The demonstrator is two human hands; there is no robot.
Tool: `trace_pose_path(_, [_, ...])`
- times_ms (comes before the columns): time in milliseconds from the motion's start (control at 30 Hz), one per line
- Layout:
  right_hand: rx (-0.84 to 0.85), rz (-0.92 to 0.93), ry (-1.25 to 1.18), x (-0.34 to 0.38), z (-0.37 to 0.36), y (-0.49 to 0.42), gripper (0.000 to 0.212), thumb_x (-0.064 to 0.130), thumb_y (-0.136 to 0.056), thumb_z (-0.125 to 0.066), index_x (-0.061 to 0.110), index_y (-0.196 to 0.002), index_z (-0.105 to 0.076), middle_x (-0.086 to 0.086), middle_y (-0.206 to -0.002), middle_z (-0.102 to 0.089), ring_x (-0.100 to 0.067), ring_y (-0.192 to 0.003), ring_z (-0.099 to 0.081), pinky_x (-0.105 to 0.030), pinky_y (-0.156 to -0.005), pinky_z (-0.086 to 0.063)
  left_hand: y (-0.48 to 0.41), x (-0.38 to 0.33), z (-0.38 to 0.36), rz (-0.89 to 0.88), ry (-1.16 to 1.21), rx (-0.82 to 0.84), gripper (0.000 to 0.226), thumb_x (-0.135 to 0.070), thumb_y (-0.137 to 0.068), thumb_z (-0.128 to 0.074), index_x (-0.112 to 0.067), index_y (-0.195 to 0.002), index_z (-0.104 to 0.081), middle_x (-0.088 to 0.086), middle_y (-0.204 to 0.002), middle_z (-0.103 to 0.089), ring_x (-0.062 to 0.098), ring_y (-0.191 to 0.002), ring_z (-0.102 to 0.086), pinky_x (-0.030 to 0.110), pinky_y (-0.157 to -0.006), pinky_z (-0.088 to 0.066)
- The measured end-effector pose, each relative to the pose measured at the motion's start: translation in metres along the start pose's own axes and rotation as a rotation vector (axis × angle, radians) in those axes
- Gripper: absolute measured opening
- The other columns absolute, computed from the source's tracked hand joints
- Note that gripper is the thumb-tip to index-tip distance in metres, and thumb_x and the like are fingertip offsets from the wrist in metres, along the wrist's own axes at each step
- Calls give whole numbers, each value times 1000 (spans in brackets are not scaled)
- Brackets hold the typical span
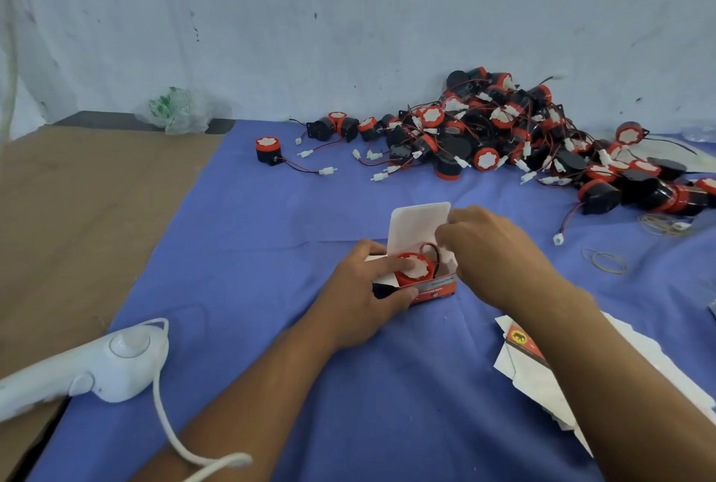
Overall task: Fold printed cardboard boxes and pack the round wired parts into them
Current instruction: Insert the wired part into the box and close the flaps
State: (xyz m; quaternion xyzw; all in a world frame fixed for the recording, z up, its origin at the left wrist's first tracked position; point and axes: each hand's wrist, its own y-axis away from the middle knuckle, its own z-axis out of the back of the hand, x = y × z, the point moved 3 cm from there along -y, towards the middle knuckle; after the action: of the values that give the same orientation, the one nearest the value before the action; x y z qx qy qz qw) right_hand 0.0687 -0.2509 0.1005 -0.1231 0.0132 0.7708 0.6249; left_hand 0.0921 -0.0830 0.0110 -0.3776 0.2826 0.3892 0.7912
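Note:
A small printed cardboard box (436, 288) stands open in the middle of the blue cloth, its white lid flap (414, 226) upright. A red round wired part (416, 268) sits inside it, its red and black wires looping up. My left hand (364, 295) grips the box's left side, with the thumb across its front and a finger pressing on the part. My right hand (492, 249) is at the box's right top corner, fingers curled at the wires or flap; what it pinches is hidden.
A large pile of round wired parts (503, 133) lies against the back wall at the right, with a single part (268, 150) apart at its left. Flat printed boxes (527, 357) lie under my right forearm. Rubber bands (606, 260) lie right. A white handheld device (97, 365) with cord sits left.

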Motion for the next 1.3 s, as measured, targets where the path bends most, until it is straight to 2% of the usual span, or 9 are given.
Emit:
trace_pose_path(100, [20,-26,-1,-10,-7,-1,31,-4,-84,-52,14,-106,-67,-2,-102,-59,-25,-94,-57,-35,-68,-47,0,0,0,-16,-3,-3,34,-32,-83,-75,-36,-116,-70,-11,-116,-51,0,-104,-53,7,-88,-40])
trace_pose_path(267, [73,84,-228,-12,-26,-4,34,1,-88,-50,22,-101,-73,2,-98,-63,-23,-93,-53,-34,-73,-45,0,-2,-1,-43,-19,0,37,-34,-82,-74,-31,-119,-70,-10,-116,-49,-2,-104,-53,8,-90,-40])
trace_pose_path(500, [-181,-107,-513,-19,-35,-8,20,11,-89,-69,17,-107,-74,-2,-90,-69,-19,-91,-48,-30,-69,-36,0,-1,-1,-25,-12,-12,36,-33,-83,-75,-29,-119,-70,-14,-115,-49,-3,-105,-53,5,-89,-38])
trace_pose_path(633, [-169,-50,-357,-4,-38,-6,21,11,-92,-58,18,-106,-71,-8,-88,-56,-28,-86,-53,-38,-72,-50,0,-2,-1,-17,-19,1,38,-36,-83,-72,-30,-120,-69,-12,-115,-48,-2,-106,-53,6,-91,-38])
trace_pose_path(733, [-87,85,-124,4,-38,-7,33,10,-89,-51,30,-110,-67,-2,-89,-56,-24,-85,-44,-31,-66,-33,1,-2,-1,-25,-28,1,39,-39,-82,-70,-33,-120,-69,-12,-115,-48,-2,-105,-53,6,-91,-39])
trace_pose_path(833, [-27,111,-116,-1,-38,-9,40,11,-91,-47,36,-117,-63,3,-95,-60,-24,-96,-42,-31,-73,-27,1,-3,-1,-24,-20,7,38,-39,-82,-70,-35,-120,-68,-14,-116,-48,-4,-106,-52,6,-92,-39])
trace_pose_path(1067, [-11,-106,-501,-12,-42,-6,24,9,-88,-60,26,-103,-68,9,-92,-70,-24,-103,-44,-38,-89,-39,1,-7,0,-53,4,-18,52,-38,-78,-74,-35,-127,-55,-18,-118,-53,1,-111,-54,9,-92,-40])
trace_pose_path(1200, [-77,-263,-600,-14,-47,-6,18,2,-84,-60,12,-100,-56,-5,-95,-65,-29,-100,-44,-46,-84,-46,1,-6,3,42,106,-79,53,-37,-73,-78,-35,-115,-47,-20,-105,-58,6,-91,-57,12,-72,-44])
trace_pose_path(1300, [-132,-294,-557,-11,-53,-8,19,-1,-83,-58,9,-99,-55,-7,-96,-61,-30,-98,-45,-44,-78,-47,1,-5,4,48,117,-85,45,-37,-76,-79,-31,-113,-55,-19,-100,-61,5,-88,-58,10,-70,-44])
